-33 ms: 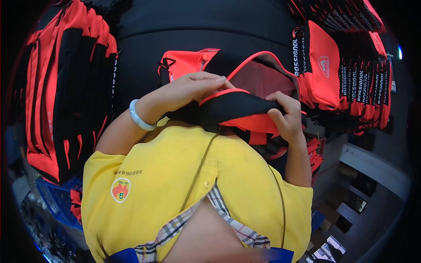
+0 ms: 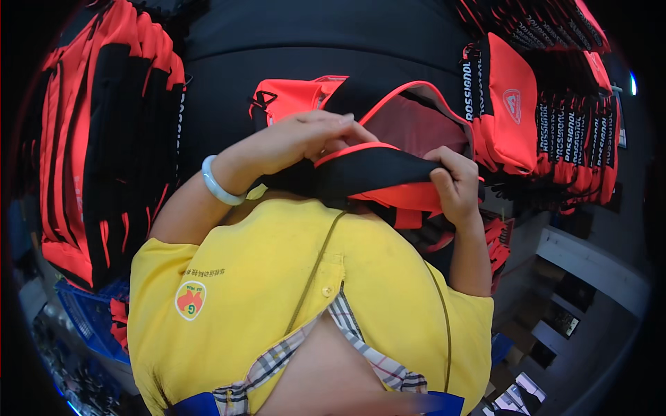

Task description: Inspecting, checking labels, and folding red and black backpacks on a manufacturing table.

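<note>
A neon red-and-black bag (image 2: 388,177) lies open in front of my chest, its pinkish inner lining (image 2: 416,128) showing. With fingers bent over the red-edged rim of the opening, my left hand (image 2: 298,141) holds the bag from the left; its fingertips are partly hidden. My right hand (image 2: 454,184) pinches the black fabric at the right end of that same rim, thumb in front. The bag's red corner with a black zip pull (image 2: 263,99) sticks out beyond my left hand. A pale bangle (image 2: 220,182) sits on my left wrist.
A tall stack of red-and-black bags (image 2: 104,145) stands at the left. More finished-looking bags stand in a row on the right, one red panel (image 2: 512,104) facing me. A blue plastic crate (image 2: 87,312) is low at the left. Behind lies a dark work surface (image 2: 312,35).
My left fingers have shifted slightly, the index finger reaching a little farther right along the red rim. The black fabric in my right hand has moved a touch; otherwise nothing differs.
</note>
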The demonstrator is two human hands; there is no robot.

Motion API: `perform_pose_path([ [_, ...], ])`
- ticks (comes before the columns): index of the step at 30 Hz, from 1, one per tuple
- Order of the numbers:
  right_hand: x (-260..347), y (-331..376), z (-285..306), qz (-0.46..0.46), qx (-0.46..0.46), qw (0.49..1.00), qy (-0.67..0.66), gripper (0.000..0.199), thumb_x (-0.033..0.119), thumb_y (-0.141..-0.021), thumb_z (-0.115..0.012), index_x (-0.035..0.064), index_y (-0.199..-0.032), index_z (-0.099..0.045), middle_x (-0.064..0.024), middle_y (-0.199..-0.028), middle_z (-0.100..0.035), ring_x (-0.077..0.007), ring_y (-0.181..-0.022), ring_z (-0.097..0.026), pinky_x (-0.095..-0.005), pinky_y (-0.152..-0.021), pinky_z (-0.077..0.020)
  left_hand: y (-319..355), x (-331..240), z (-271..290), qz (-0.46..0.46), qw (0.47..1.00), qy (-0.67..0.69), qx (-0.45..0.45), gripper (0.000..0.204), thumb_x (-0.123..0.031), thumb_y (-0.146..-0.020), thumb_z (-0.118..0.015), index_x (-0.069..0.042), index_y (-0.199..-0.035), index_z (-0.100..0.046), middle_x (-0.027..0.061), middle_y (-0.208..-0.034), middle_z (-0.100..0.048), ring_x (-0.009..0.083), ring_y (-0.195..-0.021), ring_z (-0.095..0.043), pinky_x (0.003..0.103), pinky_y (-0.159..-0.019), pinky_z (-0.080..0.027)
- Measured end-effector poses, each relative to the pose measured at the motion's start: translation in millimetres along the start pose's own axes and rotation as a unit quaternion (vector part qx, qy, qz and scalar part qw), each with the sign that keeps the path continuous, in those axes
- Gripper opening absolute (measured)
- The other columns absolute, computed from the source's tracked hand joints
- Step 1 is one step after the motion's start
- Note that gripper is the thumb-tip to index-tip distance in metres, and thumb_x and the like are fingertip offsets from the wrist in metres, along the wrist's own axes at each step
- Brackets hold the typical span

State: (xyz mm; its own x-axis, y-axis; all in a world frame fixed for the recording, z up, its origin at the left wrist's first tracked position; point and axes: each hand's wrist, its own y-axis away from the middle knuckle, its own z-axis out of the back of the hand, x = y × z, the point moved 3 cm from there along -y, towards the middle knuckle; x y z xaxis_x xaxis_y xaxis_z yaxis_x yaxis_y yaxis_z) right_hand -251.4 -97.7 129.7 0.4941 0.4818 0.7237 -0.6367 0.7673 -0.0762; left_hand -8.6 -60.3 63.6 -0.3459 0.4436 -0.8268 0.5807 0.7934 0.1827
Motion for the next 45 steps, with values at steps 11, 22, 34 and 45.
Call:
perform_pose_path([
  [11,-46,40,7,-0.035,-0.223,0.974,0.013,0.045,0.031,-0.099,-0.048,-0.0051,-0.074,-0.057,-0.0049,-0.065,-0.052,-0.0098,-0.06,-0.046,-0.0249,-0.058,-0.0356,2,-34,-15,-0.177,0.98,-0.093,0.016,0.042,-0.028,-0.101,-0.042,0.006,-0.121,-0.057,0.0187,-0.115,-0.064,0.025,-0.109,-0.063,0.03,-0.092,-0.05],
  [22,-59,57,-7,-0.089,-0.359,0.929,0.018,0.04,0.025,-0.099,-0.048,-0.0041,-0.074,-0.058,-0.0029,-0.064,-0.052,-0.0088,-0.061,-0.045,-0.0254,-0.059,-0.0365,55,-29,37,-0.198,0.953,0.016,-0.229,0.03,-0.021,-0.102,-0.04,0.001,-0.111,-0.059,0.0128,-0.097,-0.068,0.0187,-0.088,-0.069,0.027,-0.081,-0.055],
  [34,45,2,-49,0.002,-0.243,0.969,0.052,0.027,0.015,-0.095,-0.054,-0.002,-0.075,-0.057,-0.0112,-0.065,-0.057,-0.0232,-0.054,-0.055,-0.0299,-0.054,-0.0424,23,-47,-39,-0.086,0.855,-0.51,-0.047,0.049,-0.035,-0.082,-0.072,0.007,-0.104,-0.061,0.0232,-0.092,-0.065,0.0352,-0.085,-0.063,0.034,-0.073,-0.05],
  [45,-8,33,37,-0.123,0.067,0.973,-0.183,0.026,0.022,-0.094,-0.06,0.0014,-0.08,-0.055,0.0063,-0.07,-0.045,-0.0021,-0.067,-0.039,-0.0198,-0.058,-0.0327,153,-85,16,-0.264,0.841,-0.189,-0.432,0.017,-0.014,-0.084,-0.06,-0.001,-0.093,-0.055,-0.0026,-0.081,-0.055,0.0035,-0.072,-0.051,0.017,-0.066,-0.037],
])
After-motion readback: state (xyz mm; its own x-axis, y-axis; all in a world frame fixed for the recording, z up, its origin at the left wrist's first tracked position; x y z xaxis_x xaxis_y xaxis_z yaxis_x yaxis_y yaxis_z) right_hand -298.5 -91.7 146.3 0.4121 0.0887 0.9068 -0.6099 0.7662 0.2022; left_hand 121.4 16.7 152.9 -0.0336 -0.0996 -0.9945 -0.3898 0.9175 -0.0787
